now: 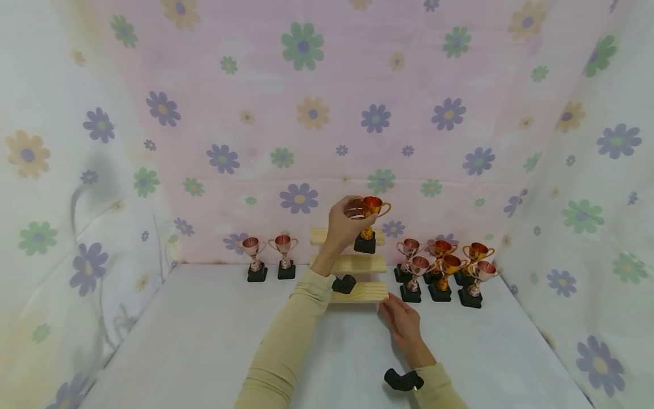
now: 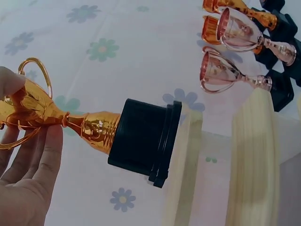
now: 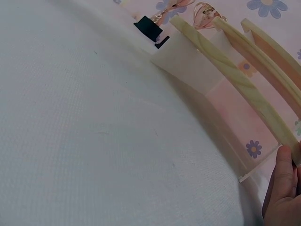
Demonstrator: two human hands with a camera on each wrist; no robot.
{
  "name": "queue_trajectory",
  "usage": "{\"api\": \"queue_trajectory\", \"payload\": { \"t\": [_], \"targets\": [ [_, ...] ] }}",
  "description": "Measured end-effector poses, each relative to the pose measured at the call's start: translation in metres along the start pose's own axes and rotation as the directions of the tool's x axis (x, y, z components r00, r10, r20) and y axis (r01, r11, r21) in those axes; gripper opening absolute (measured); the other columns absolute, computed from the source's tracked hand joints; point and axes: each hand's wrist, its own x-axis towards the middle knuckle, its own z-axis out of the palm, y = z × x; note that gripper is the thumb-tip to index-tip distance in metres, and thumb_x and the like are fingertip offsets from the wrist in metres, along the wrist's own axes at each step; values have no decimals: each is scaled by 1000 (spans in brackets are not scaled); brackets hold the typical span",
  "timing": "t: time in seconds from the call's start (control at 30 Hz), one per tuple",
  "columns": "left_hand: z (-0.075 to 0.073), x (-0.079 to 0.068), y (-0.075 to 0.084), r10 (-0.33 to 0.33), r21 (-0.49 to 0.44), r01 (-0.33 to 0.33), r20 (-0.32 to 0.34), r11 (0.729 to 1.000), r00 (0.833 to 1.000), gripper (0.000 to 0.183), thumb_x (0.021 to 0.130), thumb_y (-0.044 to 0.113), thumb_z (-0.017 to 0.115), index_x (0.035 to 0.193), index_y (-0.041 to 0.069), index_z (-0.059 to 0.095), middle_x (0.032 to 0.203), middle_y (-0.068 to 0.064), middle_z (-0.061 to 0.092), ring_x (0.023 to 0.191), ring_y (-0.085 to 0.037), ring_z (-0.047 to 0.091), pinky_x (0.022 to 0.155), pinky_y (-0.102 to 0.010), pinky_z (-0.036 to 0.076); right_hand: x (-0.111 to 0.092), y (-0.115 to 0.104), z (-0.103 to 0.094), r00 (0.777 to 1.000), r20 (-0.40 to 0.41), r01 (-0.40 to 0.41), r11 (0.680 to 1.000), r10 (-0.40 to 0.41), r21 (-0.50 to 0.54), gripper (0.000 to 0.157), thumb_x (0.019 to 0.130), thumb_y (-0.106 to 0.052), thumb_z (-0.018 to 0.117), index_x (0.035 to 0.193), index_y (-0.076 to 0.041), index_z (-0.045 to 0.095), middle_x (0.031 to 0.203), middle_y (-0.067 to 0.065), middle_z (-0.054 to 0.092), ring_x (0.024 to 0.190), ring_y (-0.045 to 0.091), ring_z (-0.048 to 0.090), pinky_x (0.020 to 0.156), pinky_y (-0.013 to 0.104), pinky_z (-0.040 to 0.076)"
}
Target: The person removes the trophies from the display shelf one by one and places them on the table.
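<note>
My left hand [image 1: 343, 226] holds a small gold trophy cup [image 1: 372, 205] by its bowl, thumb on one side and fingers on the other. The trophy stays upright, its black base [image 2: 141, 136] right by the top board of a three-tier wooden display stand [image 1: 364, 291]. All the boards I see on the stand are bare, pale wood on clear side panels. Low on the right, my right hand [image 1: 406, 326] grips the end of the bottom board [image 3: 254, 96] at its front corner, fingertips against the edge.
Right of the stand, several gold trophies [image 1: 452, 264] and rose-coloured trophies [image 1: 419, 266] stand close together. Two more rose trophies [image 1: 283, 245] are to its left. A flowered cloth [image 1: 245, 142] hangs behind and at both sides of the white table [image 1: 194, 341].
</note>
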Motion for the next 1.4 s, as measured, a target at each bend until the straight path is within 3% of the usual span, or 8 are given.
{"api": "queue_trajectory", "payload": {
  "t": [0.17, 0.4, 0.63, 0.73, 0.87, 1.03, 1.2, 1.4],
  "targets": [
    [-9, -17, 1, 18, -33, -18, 21, 999, 1000, 42, 87, 4, 78, 126, 0, 63, 117, -24, 66, 104, -36, 67, 93, -37, 61, -1, 2, -1, 1000, -2, -12, 1000, 12, -1, 51, 100, -4, 59, 147, 8, 45, 145, 24, 52, 97, 7, 68, 94, 23, 58],
    [-24, -40, 1, -20, -46, 21, 23, 999, 1000, 44, 86, 3, 78, 127, 1, 64, 115, -20, 67, 99, -25, 69, 89, -35, 62, -1, 5, -3, 1000, 11, -1, 1000, 2, -12, 50, 100, -4, 58, 147, 9, 45, 142, 22, 55, 98, 7, 68, 95, 24, 57],
    [-48, -56, -5, -4, -43, 7, 62, 999, 998, 46, 84, 1, 80, 127, -1, 63, 117, -23, 67, 98, -23, 67, 92, -45, 61, -2, 4, -5, 999, 32, -12, 1000, 13, -20, 51, 102, -6, 58, 148, 7, 44, 148, 24, 49, 101, 7, 67, 97, 25, 56],
    [-61, -62, -6, -9, -38, 12, 65, 999, 998, 46, 84, 0, 79, 126, -2, 62, 117, -23, 67, 98, -22, 68, 92, -42, 61, -1, 3, -5, 1000, 30, -7, 1000, 8, -23, 50, 102, -8, 58, 148, 7, 44, 151, 26, 46, 102, 7, 67, 97, 24, 56],
    [-81, -70, -8, -6, -6, 7, 60, 1000, 998, 45, 84, 0, 80, 126, -2, 63, 115, -22, 68, 98, -19, 69, 89, -35, 62, 0, 2, -4, 1000, 24, 5, 1000, -5, -16, 50, 102, -9, 59, 148, 7, 45, 151, 26, 47, 102, 8, 67, 96, 24, 56],
    [-112, -83, -14, -8, 48, 6, 31, 999, 1000, 45, 82, -2, 81, 124, -4, 63, 116, -24, 68, 97, -14, 69, 90, -36, 62, 0, 2, -4, 1000, 6, -7, 1000, 7, -22, 50, 102, -10, 60, 147, 6, 46, 149, 24, 49, 100, 7, 68, 95, 23, 57],
    [-146, -99, -12, -44, 76, 48, -50, 996, 998, 49, 82, -5, 79, 127, -7, 60, 121, -28, 65, 97, -12, 69, 90, -30, 61, -1, 3, -4, 1000, 7, -18, 999, 18, -30, 51, 101, -8, 61, 147, 6, 47, 150, 24, 49, 98, 6, 68, 95, 23, 57],
    [-188, -120, -16, -94, 112, 111, -149, 987, 984, 47, 87, -4, 75, 130, -9, 56, 126, -29, 61, 98, -9, 68, 88, -19, 58, -1, 1, -2, 1000, 14, -10, 1000, 10, -17, 52, 101, -9, 61, 148, 6, 45, 151, 25, 47, 98, 5, 68, 95, 23, 56]
  ]
}}
